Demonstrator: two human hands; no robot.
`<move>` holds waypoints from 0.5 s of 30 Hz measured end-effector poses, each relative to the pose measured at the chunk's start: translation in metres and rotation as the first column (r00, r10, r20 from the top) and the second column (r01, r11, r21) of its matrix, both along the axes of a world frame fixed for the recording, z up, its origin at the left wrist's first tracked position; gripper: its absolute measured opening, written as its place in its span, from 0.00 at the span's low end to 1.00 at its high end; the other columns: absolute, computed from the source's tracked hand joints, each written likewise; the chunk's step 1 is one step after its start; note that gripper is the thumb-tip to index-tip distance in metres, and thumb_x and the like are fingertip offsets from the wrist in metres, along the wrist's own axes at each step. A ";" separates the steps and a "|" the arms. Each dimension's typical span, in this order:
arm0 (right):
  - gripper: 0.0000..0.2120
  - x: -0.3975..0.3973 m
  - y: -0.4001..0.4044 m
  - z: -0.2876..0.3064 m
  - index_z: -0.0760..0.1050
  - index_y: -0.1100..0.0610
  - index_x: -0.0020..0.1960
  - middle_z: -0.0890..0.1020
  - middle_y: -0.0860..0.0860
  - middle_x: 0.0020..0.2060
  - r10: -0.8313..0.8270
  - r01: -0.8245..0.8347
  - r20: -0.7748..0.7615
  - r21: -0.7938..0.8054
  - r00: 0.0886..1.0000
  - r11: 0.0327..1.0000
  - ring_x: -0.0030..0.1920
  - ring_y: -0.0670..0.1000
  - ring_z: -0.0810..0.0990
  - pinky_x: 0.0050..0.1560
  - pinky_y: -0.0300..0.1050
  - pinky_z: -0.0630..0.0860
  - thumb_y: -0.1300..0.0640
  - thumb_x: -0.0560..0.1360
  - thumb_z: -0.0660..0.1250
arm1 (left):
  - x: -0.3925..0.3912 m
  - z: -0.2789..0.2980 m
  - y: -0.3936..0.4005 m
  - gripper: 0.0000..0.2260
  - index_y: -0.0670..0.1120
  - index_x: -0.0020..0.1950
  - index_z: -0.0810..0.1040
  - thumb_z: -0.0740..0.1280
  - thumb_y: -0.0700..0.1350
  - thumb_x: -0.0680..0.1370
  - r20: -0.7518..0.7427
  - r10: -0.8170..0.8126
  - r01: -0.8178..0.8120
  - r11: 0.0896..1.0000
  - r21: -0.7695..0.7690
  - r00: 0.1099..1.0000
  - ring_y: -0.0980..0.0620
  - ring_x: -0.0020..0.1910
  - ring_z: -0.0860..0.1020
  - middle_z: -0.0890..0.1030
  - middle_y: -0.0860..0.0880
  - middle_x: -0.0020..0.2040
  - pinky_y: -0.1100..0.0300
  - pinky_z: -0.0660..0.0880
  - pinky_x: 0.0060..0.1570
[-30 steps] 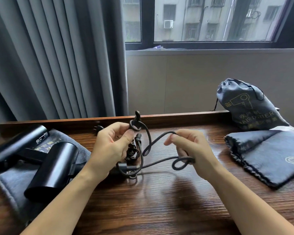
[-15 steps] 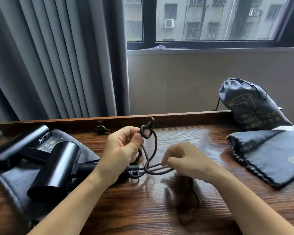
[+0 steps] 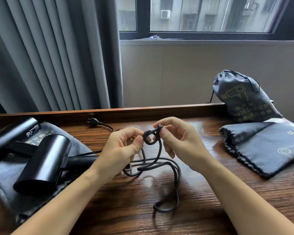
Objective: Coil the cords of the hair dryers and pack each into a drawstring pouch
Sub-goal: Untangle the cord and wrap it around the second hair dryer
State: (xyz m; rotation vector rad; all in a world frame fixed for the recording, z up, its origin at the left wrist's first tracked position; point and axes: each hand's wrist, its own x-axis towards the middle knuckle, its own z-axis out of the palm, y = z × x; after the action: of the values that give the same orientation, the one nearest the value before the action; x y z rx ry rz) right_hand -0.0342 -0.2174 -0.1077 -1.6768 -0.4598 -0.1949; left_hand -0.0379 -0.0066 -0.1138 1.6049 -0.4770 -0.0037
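Both hands work a knotted loop of black cord above the wooden surface.

The left hand (image 3: 124,146) and right hand (image 3: 178,139) each pinch the cord (image 3: 158,165) at its small knot; how the strands cross inside that grip is hard to make out. Below the grip the cord hangs in loose loops onto the surface (image 3: 202,209). Left of the grip lies its hair dryer (image 3: 42,163), handle partly hidden by the left wrist. Right of the grip a full pouch (image 3: 243,97) stands closed, contents unseen, and a flat pouch (image 3: 265,148) is cut off by the frame.

Filled pouch (image 3: 244,97), table's far right corner: gold hair-dryer sign above "AIRDRIER" | flat pouch (image 3: 268,148), right edge: gold dryer sign, letters "IER" | rear dryer (image 3: 14,131), left edge: label illegible
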 end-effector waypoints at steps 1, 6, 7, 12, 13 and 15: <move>0.05 0.000 0.000 0.000 0.80 0.57 0.56 0.83 0.50 0.37 0.015 -0.015 -0.005 0.014 1.000 1.000 0.29 0.49 0.75 0.27 0.46 0.71 0.59 0.82 0.66 | -0.001 0.001 0.000 0.07 0.49 0.50 0.84 0.67 0.48 0.80 0.003 0.000 0.000 1.000 0.003 1.000 0.48 0.30 0.62 0.73 0.46 0.36 0.52 0.57 0.29; 0.06 0.000 0.000 0.001 0.78 0.56 0.53 0.81 0.56 0.36 0.063 -0.061 -0.027 0.069 0.998 0.996 0.29 0.52 0.76 0.25 0.45 0.71 0.54 0.79 0.68 | -0.002 0.006 0.001 0.13 0.44 0.54 0.81 0.65 0.52 0.81 0.002 0.005 -0.005 1.000 0.003 1.000 0.55 0.30 0.65 0.75 0.54 0.34 0.60 0.61 0.29; 0.07 -0.001 0.000 0.001 0.78 0.56 0.52 0.80 0.55 0.35 0.072 -0.069 -0.030 0.075 0.997 0.995 0.29 0.53 0.76 0.26 0.45 0.71 0.54 0.79 0.68 | -0.002 0.006 0.001 0.14 0.43 0.53 0.81 0.66 0.53 0.80 0.015 0.022 -0.022 1.000 0.013 1.000 0.56 0.29 0.66 0.75 0.55 0.32 0.62 0.62 0.28; 0.01 -0.002 0.001 0.002 0.76 0.57 0.47 0.77 0.58 0.31 0.129 -0.121 -0.081 0.098 0.988 0.988 0.26 0.54 0.74 0.27 0.45 0.71 0.60 0.77 0.68 | -0.001 0.011 0.001 0.09 0.45 0.49 0.83 0.70 0.50 0.78 0.047 0.048 -0.051 0.997 0.059 0.998 0.52 0.35 0.78 0.81 0.50 0.36 0.60 0.77 0.37; 0.03 -0.002 0.001 0.003 0.76 0.56 0.46 0.77 0.59 0.32 0.143 -0.133 -0.097 0.103 0.985 0.986 0.27 0.54 0.74 0.27 0.45 0.70 0.63 0.75 0.67 | -0.002 0.011 0.002 0.09 0.45 0.50 0.83 0.70 0.50 0.78 0.069 0.043 -0.050 0.994 0.093 0.997 0.51 0.37 0.80 0.83 0.48 0.39 0.59 0.79 0.41; 0.07 -0.001 -0.002 0.005 0.76 0.58 0.45 0.77 0.62 0.36 0.212 -0.194 -0.153 0.124 0.965 0.973 0.29 0.56 0.74 0.28 0.44 0.69 0.66 0.71 0.63 | -0.003 0.011 0.003 0.08 0.46 0.51 0.84 0.70 0.50 0.79 0.132 0.043 -0.067 0.981 0.183 0.990 0.50 0.41 0.84 0.85 0.45 0.43 0.57 0.81 0.45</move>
State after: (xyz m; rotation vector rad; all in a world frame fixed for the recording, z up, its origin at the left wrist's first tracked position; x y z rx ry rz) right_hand -0.0355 -0.2190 -0.1030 -1.5137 -0.4841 0.0697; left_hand -0.0410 -0.0036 -0.1028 1.8104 -0.5438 0.0991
